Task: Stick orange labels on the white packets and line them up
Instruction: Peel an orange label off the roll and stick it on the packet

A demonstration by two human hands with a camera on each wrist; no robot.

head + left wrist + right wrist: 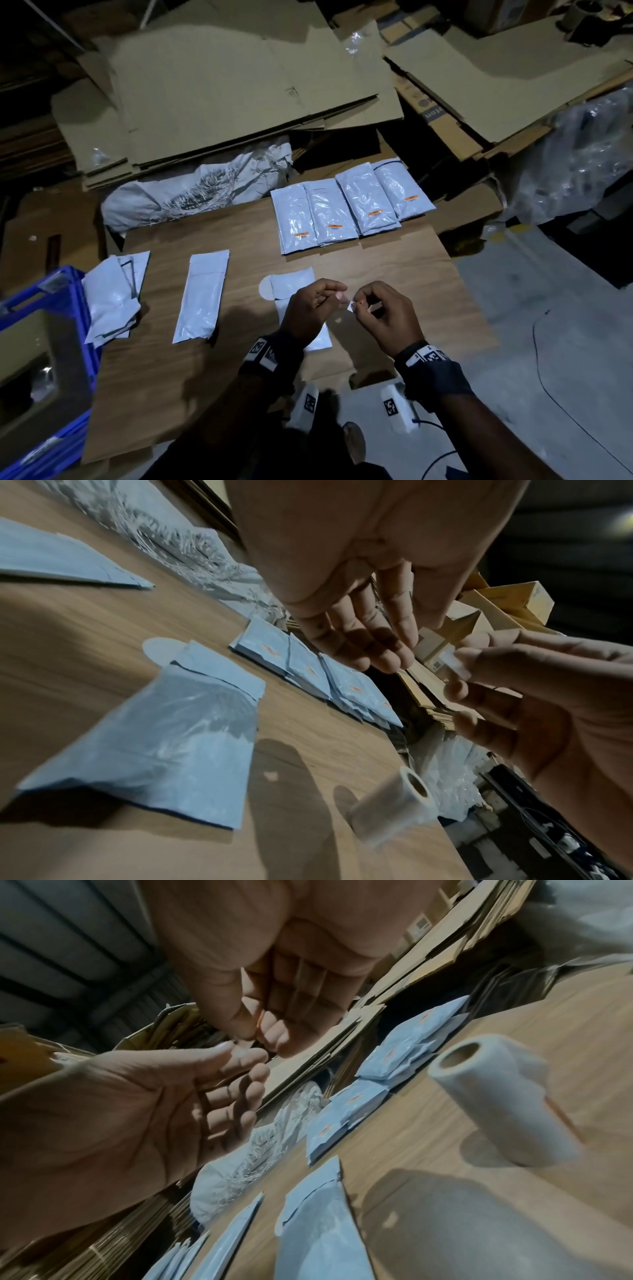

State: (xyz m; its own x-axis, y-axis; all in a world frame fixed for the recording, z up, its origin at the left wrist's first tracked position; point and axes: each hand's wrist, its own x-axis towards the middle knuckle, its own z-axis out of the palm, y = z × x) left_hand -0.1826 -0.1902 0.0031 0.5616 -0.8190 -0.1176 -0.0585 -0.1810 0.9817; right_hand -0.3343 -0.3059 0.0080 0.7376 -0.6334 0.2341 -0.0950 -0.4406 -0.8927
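Observation:
Above the wooden board (394, 274), my left hand (337, 297) and right hand (360, 303) meet fingertip to fingertip. Together they pinch a small orange label (354, 304) on its white backing, seen as a pale scrap (457, 664) in the left wrist view. Under my hands lies an unlabelled white packet (294, 284), partly hidden by my left hand. At the back of the board, a row of white packets (342, 212) lies side by side, each with an orange label. A label roll (507, 1104) stands near my right hand.
Another bare white packet (202, 294) lies to the left, with a loose pile of packets (109, 301) beyond it beside a blue crate (41, 342). Flattened cardboard (239, 85) and a white sack (191, 192) lie behind the board. Plastic wrap (575, 164) sits to the right.

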